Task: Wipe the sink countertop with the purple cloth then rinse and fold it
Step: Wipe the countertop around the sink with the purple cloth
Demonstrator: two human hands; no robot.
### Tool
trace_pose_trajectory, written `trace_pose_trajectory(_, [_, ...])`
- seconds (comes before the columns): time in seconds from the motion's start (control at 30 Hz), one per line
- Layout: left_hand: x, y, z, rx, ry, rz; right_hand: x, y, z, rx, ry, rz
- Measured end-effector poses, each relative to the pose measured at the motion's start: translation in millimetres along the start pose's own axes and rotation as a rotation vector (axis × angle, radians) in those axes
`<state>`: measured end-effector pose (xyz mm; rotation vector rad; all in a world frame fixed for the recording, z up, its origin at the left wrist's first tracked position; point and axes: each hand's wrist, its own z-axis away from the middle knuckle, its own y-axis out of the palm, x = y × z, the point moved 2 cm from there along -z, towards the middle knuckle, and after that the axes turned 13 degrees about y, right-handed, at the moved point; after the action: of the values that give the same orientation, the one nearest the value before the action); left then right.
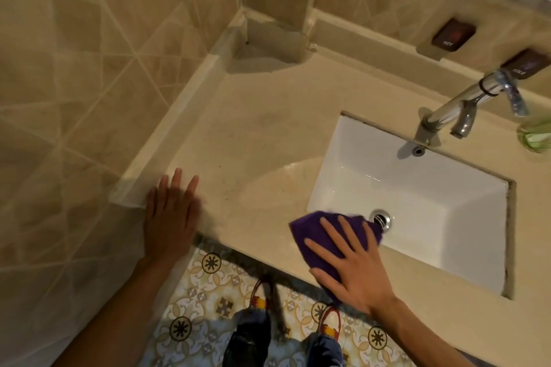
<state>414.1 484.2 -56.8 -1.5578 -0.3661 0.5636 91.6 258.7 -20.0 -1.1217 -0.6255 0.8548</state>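
The purple cloth [310, 231] lies bunched on the beige countertop [262, 134], on the front strip at the sink's near left corner, with one end hanging over the basin edge. My right hand [353, 265] presses flat on it with fingers spread and straight. My left hand [171, 214] rests flat, fingers straight, on the counter's front left corner by the tiled wall. The white rectangular sink [417, 202] is sunk into the counter, with its metal drain [383, 217] just beyond the cloth.
A chrome tap [459, 107] reaches over the sink from the back right, under labelled hot [453, 36] and cold [526, 64] controls. A green glass item [536, 134] stands at the right edge. Tiled walls close the left and back. Patterned floor [208, 307] and my shoes lie below.
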Motion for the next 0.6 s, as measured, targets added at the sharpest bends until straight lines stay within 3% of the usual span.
trace_pose_trajectory(0.2, [0.2, -2.3, 0.6, 0.018, 0.022, 0.029, -16.9, 7.0, 31.3, 0.017, 0.082, 0.048])
trace_pose_trajectory(0.47, [2.4, -19.0, 14.4, -0.091, -0.090, 0.325, 98.8, -8.9, -50.5, -0.005, -0.184, -0.042])
trace_pose_trajectory(0.6, [2.7, -21.3, 26.8, -0.117, -0.134, 0.346, 168.5, -22.6, -105.3, -0.025, -0.310, -0.071])
